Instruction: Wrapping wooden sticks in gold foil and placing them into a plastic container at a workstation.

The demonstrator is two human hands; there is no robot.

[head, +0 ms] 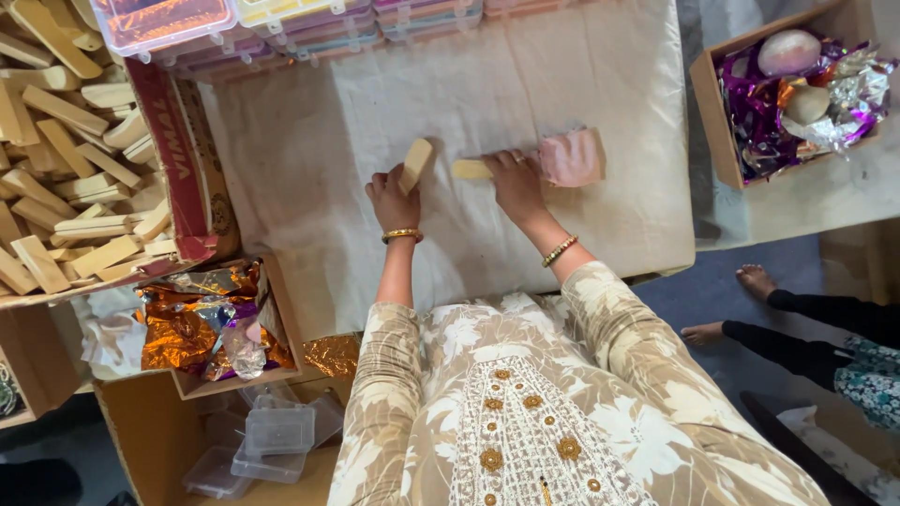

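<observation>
My left hand (392, 199) is closed around a pale flat wooden stick (414, 165), which points up and away over the cream cloth (309, 141) covering the table. My right hand (515, 184) presses down on a second pale stick (470, 170) lying flat on the cloth, and its fingers touch a pink foil wrapper (571, 156) just to the right. Both wrists wear gold bangles. The two hands are about a hand's width apart near the middle of the cloth.
A large open carton of similar wooden sticks (75, 159) stands at left. A box of orange and purple foil (202, 323) sits below it, clear plastic boxes (272, 436) lower still. Lidded plastic boxes (169, 21) line the far edge. A foil box (797, 89) stands right. Another person's feet (741, 300) rest at right.
</observation>
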